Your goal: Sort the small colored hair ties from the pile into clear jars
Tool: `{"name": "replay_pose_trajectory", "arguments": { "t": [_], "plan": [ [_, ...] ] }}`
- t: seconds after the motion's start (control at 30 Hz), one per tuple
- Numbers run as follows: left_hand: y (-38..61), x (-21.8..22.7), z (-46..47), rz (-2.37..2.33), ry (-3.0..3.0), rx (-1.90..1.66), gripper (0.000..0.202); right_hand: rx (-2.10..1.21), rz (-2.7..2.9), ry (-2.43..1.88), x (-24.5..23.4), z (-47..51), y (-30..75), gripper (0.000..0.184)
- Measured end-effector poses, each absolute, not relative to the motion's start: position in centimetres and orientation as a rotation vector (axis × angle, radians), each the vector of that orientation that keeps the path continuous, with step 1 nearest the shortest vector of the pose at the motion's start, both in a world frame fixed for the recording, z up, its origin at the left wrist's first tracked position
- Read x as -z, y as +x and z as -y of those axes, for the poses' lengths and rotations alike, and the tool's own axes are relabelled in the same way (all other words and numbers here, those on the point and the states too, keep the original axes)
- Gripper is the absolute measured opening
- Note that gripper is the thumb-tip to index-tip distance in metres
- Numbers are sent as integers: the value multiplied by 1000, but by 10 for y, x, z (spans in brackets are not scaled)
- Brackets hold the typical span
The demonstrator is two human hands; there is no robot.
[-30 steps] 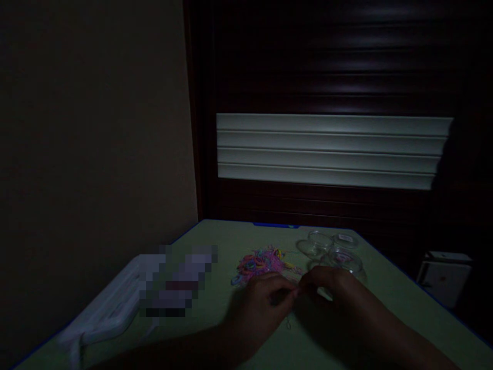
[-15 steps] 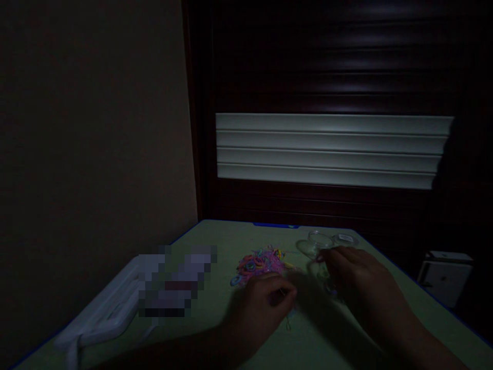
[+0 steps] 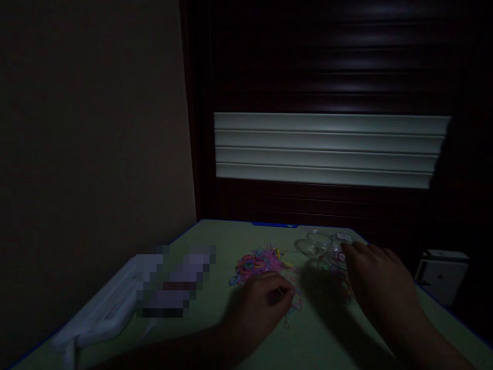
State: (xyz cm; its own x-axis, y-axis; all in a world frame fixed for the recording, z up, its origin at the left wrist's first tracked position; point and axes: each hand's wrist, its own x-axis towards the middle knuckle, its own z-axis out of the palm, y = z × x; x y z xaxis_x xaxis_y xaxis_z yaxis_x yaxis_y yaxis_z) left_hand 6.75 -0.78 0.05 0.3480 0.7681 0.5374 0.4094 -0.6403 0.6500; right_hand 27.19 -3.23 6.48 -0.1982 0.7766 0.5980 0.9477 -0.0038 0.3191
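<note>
Multicoloured bands, mostly pink with some blue and yellow, are found heaped in a loose pile (image 3: 256, 264) on the pale green table (image 3: 231, 236), just beyond the left hand (image 3: 262, 303). The left hand is held low over the table; its thumb and forefinger are pressed together at the tips, and a thin strand (image 3: 281, 292) is seen pinched there, its detail being poorly lit. Just beside these fingertips, toward the near side, a few small pink and blue bands (image 3: 297, 305) and a narrow loop (image 3: 286, 324) are noted.

The right hand (image 3: 381, 280) is held well apart from the left, palm down, near the clear containers. Its fingers are bent downward and their tips are mostly hidden; whether anything is gripped cannot be told. More coloured bands (image 3: 344, 289) are observed beside and partly behind this hand; whether they lie inside a vessel cannot be determined.

One round clear container (image 3: 319, 238) is placed at the far right of the pile; a second clear container (image 3: 334, 255) is partly covered by the right hand. A clear lid (image 3: 344, 237) bearing a white label is recorded behind them. At the left, a white frame-like object (image 3: 98, 308) is located near the table's blue edge, beside a pixelated object (image 3: 185, 280).
</note>
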Motion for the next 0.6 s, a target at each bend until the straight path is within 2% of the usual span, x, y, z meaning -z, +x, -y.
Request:
{"name": "replay_pose_trajectory", "arguments": {
  "t": [0.23, 0.43, 0.6],
  "plan": [
    [68, 4, 8, -1023, 2211, -1205, 14, 889, 2181, -1600, -61, 27, 266, 26],
    [68, 1, 8, -1031, 2241, -1215, 12, 302, 2350, -1309, -46, 25, 248, 20],
    [67, 1, 7, -1023, 2259, -1175, 13, 94, 2461, -1347, -43, 27, 251, 19]
  ]
}}
